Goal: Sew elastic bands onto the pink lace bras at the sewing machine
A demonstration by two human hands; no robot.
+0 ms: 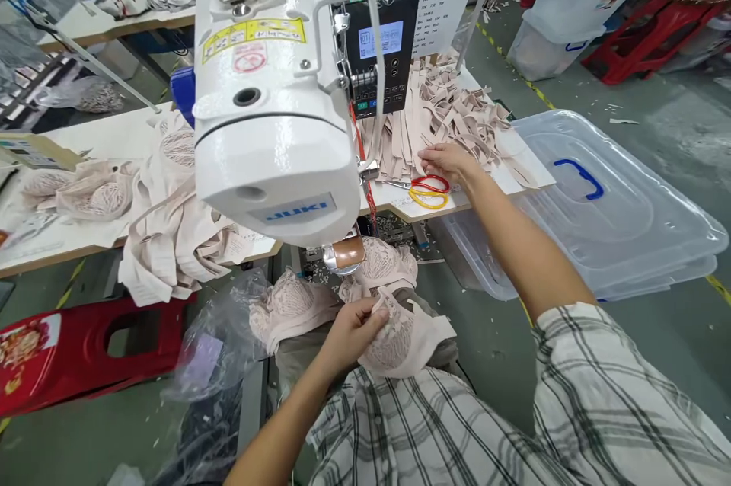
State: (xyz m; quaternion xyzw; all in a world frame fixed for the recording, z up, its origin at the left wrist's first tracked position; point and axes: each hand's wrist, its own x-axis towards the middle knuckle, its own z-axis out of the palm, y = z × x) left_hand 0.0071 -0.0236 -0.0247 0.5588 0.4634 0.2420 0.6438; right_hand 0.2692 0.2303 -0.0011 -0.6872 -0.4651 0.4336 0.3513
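Observation:
My left hand (357,326) is closed on the edge of a beige lace bra (394,345), which lies across my lap. Another part of beige lace cups (297,303) rests on my left knee, and one more cup (380,261) sits under the machine head. At the right, my right hand (451,162) reaches onto a pile of beige fabric strips (457,116); its thumb and fingers pinch at the end of a strip. Just below that hand lie scissors (428,193) with red and yellow handles. The white sewing machine (274,166) stands between the hands.
Left of the machine, more beige bras and straps (177,235) hang over the table edge. A red stool (85,349) and a plastic bag (217,341) are below. Clear plastic lids (617,204) lie at the right, and a control panel (382,52) is attached to the machine.

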